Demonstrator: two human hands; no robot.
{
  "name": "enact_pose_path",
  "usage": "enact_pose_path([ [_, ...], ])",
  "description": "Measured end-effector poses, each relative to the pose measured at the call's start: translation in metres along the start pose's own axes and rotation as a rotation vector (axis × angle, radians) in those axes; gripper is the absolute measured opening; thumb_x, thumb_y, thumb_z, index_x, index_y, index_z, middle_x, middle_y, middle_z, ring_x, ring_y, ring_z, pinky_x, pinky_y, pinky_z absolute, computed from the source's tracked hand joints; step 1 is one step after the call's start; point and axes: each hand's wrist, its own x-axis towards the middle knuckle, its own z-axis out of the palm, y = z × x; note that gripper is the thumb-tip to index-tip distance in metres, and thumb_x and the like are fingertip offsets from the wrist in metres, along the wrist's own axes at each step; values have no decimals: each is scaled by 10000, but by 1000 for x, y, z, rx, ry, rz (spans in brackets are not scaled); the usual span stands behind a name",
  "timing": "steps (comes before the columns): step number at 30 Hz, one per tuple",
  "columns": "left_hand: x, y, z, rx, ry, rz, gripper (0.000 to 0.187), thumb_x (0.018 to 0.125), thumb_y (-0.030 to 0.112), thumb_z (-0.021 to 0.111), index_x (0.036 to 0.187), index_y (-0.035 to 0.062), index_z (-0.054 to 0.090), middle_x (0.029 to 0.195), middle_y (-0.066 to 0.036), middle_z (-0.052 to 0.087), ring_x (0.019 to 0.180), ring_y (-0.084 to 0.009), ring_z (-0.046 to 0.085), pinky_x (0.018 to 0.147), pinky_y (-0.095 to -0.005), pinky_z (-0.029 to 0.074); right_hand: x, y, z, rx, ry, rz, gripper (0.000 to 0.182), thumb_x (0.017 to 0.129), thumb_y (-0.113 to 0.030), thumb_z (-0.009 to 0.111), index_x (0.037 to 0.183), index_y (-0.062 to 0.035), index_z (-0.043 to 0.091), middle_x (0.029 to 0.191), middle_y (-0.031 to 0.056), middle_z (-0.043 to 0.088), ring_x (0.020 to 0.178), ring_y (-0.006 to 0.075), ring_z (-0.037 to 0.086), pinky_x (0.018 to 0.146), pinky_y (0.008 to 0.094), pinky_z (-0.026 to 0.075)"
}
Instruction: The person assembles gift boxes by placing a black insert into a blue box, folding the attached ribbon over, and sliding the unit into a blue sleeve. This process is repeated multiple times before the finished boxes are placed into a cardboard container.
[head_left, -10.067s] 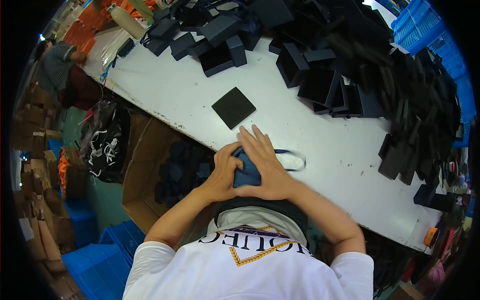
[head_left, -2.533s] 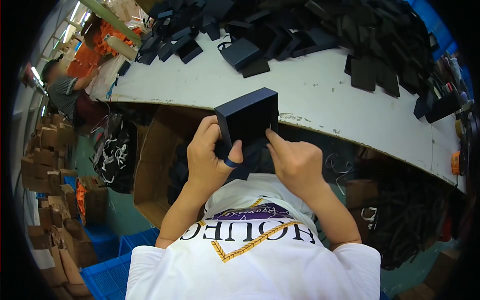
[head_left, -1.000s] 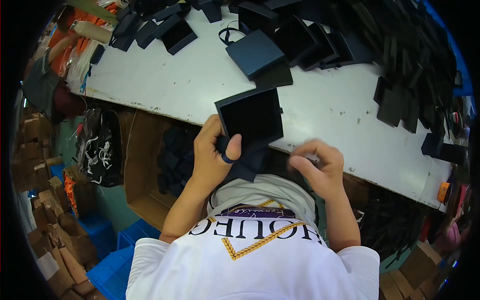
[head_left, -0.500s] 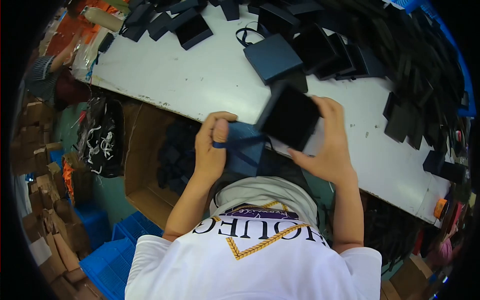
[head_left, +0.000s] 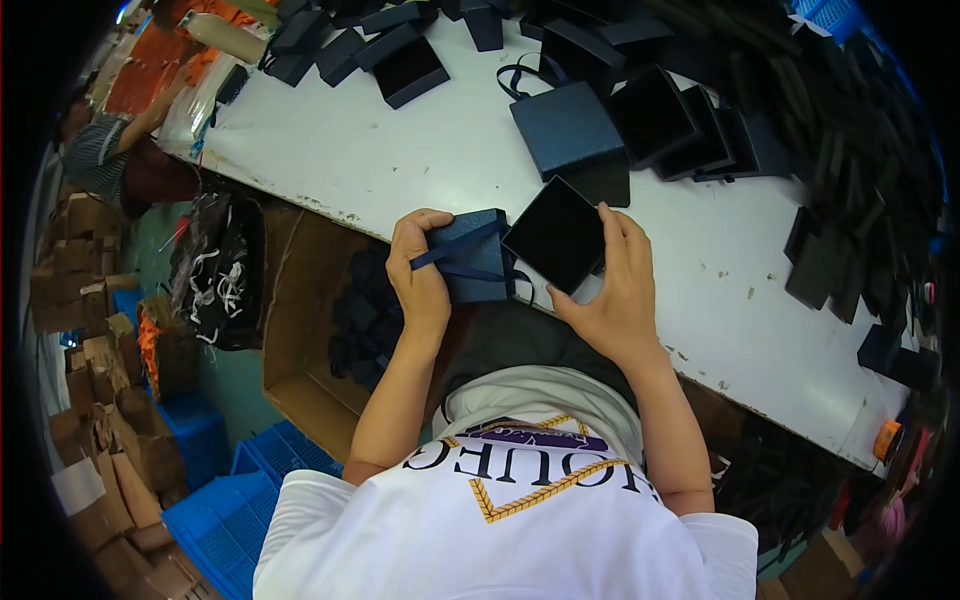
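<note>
My left hand (head_left: 421, 270) is closed around a dark blue box part (head_left: 468, 278) with a blue ribbon lying across it, just over the table's front edge. Fingers and thumb of my right hand (head_left: 621, 290) grip an open square box (head_left: 556, 236) by its right side; its black inside faces up. The two pieces are side by side, nearly touching. Behind them, on the table, a larger dark blue box (head_left: 568, 127) lies with a ribbon loop at its back left.
On the white table (head_left: 330, 160), open dark boxes (head_left: 655, 117) and black pieces (head_left: 820, 255) are piled at back and right. A cardboard carton (head_left: 300, 340) and blue crates (head_left: 225, 525) stand below left. A person (head_left: 105, 155) is at far left.
The open box in my right hand has moved left and slightly down in view, with its black inside now plainly visible. My left hand keeps its hold on the ribboned box part.
</note>
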Motion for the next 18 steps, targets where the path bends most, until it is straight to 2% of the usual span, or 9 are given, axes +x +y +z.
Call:
enact_pose_path([
  [3, 2, 0, 0, 18, 13, 23, 559, 1145, 310, 327, 973, -63, 707, 1035, -136, 699, 1007, -228, 634, 955, -333, 464, 2, 0, 1, -37, -23, -5, 1001, 654, -134, 903, 1500, 59, 403, 1394, 228, 486, 1269, 407, 498, 1054, 462, 423],
  [7, 3, 6, 2, -61, 2, -69, 539, 1144, 302, 335, 990, -60, 705, 1026, -132, 702, 1000, -218, 634, 951, -328, 465, 5, -4, 3, -65, -40, 8, 988, 649, -138, 898, 1489, 48, 412, 1393, 220, 488, 1270, 409, 496, 1056, 465, 417],
  [14, 9, 2, -2, -3, -42, -87, 517, 1142, 297, 351, 1011, -52, 709, 1018, -128, 707, 983, -209, 637, 933, -328, 474, 14, -2, -22, 45, -361, -135, 921, 671, -121, 865, 1485, -23, 444, 1447, 164, 482, 1336, 347, 472, 1109, 440, 366],
  [18, 8, 5, -3, 32, -147, -129, 515, 1146, 352, 363, 1075, -27, 705, 1017, -92, 704, 959, -157, 611, 926, -308, 471, 24, 9, -37, 91, -534, -169, 932, 679, -124, 864, 1496, -14, 430, 1461, 173, 466, 1374, 369, 438, 1177, 466, 337],
])
